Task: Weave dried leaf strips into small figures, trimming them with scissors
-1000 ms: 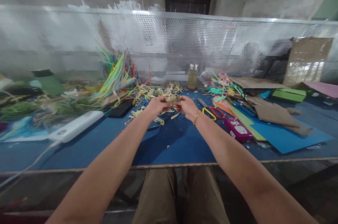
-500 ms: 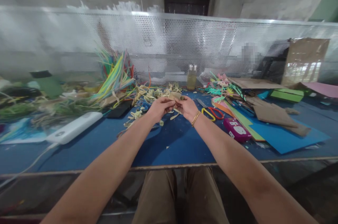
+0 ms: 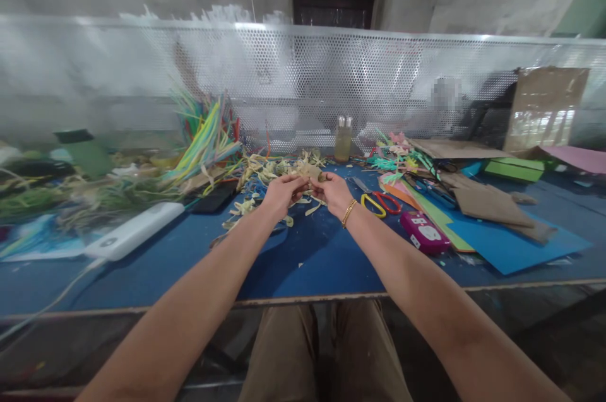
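Over the middle of the blue table, my left hand (image 3: 283, 194) and my right hand (image 3: 334, 190) come close together, fingers pinched. Between them is a small pale tan piece (image 3: 312, 171), perhaps paper or dried leaf; the fingers partly hide it. Both hands appear closed on it. A loose heap of cream-coloured curled strips (image 3: 255, 170) lies behind and left of my hands. Just right of my right hand rest scissors (image 3: 374, 204) with yellow and red handles. A gold bracelet (image 3: 349, 212) circles my right wrist.
A white power strip (image 3: 135, 230) and a black phone-like slab (image 3: 215, 197) lie left, before bundled coloured strips (image 3: 208, 140). A glass bottle (image 3: 343, 140) stands behind. Rightward are a purple packet (image 3: 425, 233), blue sheet (image 3: 516, 250) and cardboard (image 3: 492, 201). A perforated metal screen (image 3: 331, 74) closes the back.
Both hands have shifted very slightly left, still pinched together around the tan piece. Objects on the table look unmoved.
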The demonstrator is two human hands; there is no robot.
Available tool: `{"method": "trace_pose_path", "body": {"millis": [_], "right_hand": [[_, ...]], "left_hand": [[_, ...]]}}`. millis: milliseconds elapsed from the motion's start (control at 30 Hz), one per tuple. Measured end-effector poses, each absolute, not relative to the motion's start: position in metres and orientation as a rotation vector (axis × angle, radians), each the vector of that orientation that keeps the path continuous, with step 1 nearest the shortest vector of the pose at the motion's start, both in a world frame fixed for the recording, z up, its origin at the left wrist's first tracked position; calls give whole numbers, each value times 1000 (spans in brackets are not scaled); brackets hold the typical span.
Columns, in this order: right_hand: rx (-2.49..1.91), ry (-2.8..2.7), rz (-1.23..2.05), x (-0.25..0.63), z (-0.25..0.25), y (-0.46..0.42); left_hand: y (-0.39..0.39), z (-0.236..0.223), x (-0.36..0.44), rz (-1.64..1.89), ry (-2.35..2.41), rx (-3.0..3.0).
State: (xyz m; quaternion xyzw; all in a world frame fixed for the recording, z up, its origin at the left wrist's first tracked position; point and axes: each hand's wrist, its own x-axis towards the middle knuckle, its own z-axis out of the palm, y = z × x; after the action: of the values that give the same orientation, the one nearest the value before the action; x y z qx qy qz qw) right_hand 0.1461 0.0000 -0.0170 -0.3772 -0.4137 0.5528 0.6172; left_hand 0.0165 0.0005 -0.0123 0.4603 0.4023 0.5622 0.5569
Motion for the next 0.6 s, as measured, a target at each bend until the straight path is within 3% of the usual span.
{"method": "trace_pose_path", "body": {"millis": [267, 600], "right_hand": [[-906, -1015, 1361, 144, -18, -1], [-978, -1100, 1179, 144, -21, 2]], "left_hand": [[1, -16, 16, 1412, 1003, 1121], [4, -14, 14, 1258, 1111, 1143]]}}
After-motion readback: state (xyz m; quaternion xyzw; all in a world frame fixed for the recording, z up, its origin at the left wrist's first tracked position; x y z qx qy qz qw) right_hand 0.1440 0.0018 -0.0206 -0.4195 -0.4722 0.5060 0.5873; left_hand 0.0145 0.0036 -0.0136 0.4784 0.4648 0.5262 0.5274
